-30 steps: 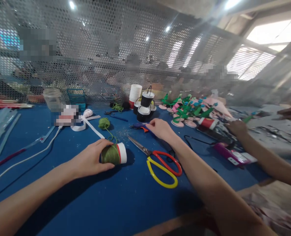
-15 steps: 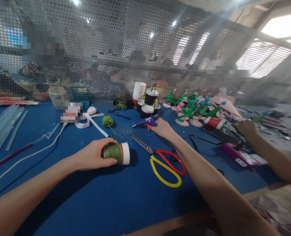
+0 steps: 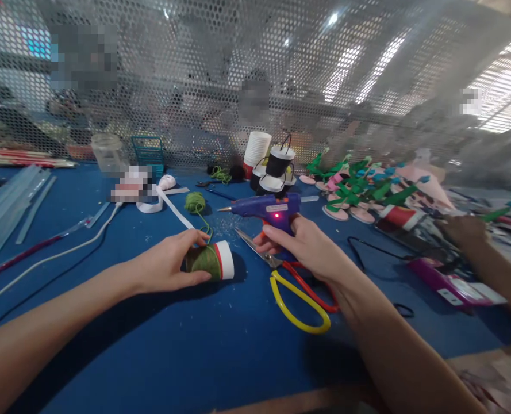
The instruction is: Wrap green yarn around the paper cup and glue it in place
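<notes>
My left hand (image 3: 175, 260) is closed around a paper cup (image 3: 225, 260) lying on its side, wound with green yarn (image 3: 206, 263), its white end facing right. From the cup a green strand runs up to a small ball of green yarn (image 3: 195, 202). My right hand (image 3: 296, 238) grips a blue hot glue gun (image 3: 264, 208) by its handle. A red light glows on the gun, its nozzle points left, and a glue stick (image 3: 310, 199) shows at the back. Beneath my right hand lie scissors (image 3: 300, 302) with red and yellow handles.
Black-wrapped cups (image 3: 276, 164) and a stack of white cups (image 3: 256, 150) stand behind. Green paper plants (image 3: 354, 187) sit at right, near a purple power strip (image 3: 447, 283) and a co-worker's hand (image 3: 466, 233). Clear glue sticks (image 3: 11, 201) and a white cable (image 3: 61, 260) occupy the left.
The glue gun, flat on the table under my right hand before, is now lifted and held nearer to me. My left hand stays on the yarn-wound cup. The camera view has shifted slightly.
</notes>
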Tool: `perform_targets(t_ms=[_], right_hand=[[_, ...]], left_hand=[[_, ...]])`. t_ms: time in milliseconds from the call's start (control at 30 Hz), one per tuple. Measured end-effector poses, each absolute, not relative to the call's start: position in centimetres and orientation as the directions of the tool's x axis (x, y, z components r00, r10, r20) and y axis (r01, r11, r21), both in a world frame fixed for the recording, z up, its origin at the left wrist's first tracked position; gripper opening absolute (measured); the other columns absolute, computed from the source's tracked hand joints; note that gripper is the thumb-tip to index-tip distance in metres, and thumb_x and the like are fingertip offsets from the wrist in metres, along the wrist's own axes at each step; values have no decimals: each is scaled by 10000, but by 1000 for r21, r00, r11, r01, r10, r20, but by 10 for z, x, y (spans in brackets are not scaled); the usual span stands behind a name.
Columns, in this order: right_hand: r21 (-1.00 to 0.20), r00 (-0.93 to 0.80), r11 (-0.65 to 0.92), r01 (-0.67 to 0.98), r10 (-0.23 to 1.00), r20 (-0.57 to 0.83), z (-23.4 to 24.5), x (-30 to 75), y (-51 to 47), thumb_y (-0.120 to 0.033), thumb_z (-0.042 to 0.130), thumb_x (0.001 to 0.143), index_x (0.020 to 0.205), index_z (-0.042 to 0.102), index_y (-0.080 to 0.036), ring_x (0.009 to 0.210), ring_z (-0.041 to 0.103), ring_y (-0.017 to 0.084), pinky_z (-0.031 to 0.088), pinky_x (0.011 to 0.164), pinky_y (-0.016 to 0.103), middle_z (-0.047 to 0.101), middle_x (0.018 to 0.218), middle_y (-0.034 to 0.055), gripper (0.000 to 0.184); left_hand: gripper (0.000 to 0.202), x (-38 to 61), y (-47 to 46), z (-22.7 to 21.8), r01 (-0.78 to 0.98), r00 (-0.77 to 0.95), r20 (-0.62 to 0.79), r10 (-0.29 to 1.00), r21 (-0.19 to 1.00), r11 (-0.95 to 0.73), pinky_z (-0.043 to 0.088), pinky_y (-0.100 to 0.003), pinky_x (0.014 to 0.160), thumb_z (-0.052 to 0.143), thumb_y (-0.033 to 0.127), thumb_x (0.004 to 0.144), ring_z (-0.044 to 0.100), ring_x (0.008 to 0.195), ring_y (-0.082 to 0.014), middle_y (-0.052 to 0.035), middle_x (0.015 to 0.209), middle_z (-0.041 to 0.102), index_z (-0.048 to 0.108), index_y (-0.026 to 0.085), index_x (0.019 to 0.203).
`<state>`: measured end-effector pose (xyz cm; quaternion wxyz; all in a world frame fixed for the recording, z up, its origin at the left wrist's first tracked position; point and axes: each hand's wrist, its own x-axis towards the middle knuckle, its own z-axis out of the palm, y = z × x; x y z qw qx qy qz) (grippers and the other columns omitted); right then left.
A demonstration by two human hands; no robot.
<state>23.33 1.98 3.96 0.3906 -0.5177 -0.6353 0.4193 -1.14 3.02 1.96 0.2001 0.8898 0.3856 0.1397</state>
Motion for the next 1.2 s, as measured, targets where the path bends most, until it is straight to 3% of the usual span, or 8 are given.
perform_targets(t_ms=[200,400,633,767,933,1033,1200], right_hand=[[-969,-129,-35,245,989,-68,29,225,15,-323,598,732,785,622,-115,562,611,125,485,525,241,678,709,65,216],[-976,-127,-38,213,990,-66,28,215,19,-270,589,737,811,622,-109,542,611,127,471,472,225,664,690,59,180],[-978,-16,209,-2,978,209,68,216,37,-243,598,740,820,557,-139,525,604,95,465,442,203,652,808,35,138],[-891,26,454,1,891,454,107,222,39,-282,586,767,829,540,-179,612,623,99,485,518,211,644,910,29,128],[-835,30,546,64,835,549,125,223,33,-291,585,770,862,535,-201,604,609,86,487,539,214,632,935,23,138],[-859,-20,490,150,870,493,109,220,27,-287,592,755,836,548,-165,502,551,65,455,448,202,633,838,35,153],[-918,-82,214,333,977,198,63,222,15,-327,580,744,797,563,-136,401,474,64,395,386,186,564,523,-22,199]], left_hand=[[437,-10,29,19,657,647,84,758,443,-609,466,-304,681,530,442,758,595,830,-215,-92,953,603,446,132,1054],[386,-9,30,14,531,757,173,630,398,-748,439,-300,829,417,353,868,549,987,-189,-81,1135,534,376,210,1224],[361,-10,31,9,545,732,245,636,351,-762,442,-298,866,391,353,878,518,1044,-188,-95,1178,477,412,174,1189],[383,-10,33,7,557,719,315,619,271,-785,436,-344,891,367,390,878,502,1058,-210,-111,1168,496,445,156,1172],[399,-9,34,4,559,708,408,576,174,-810,455,-368,872,339,408,884,526,1011,-218,-120,1090,554,486,137,1136],[385,-9,33,0,572,701,439,562,124,-811,481,-351,842,337,401,888,552,991,-211,-123,1078,567,479,134,1126],[297,-9,30,-3,566,718,436,542,86,-820,505,-324,795,387,310,883,579,961,-206,-137,1048,579,442,112,1098]])
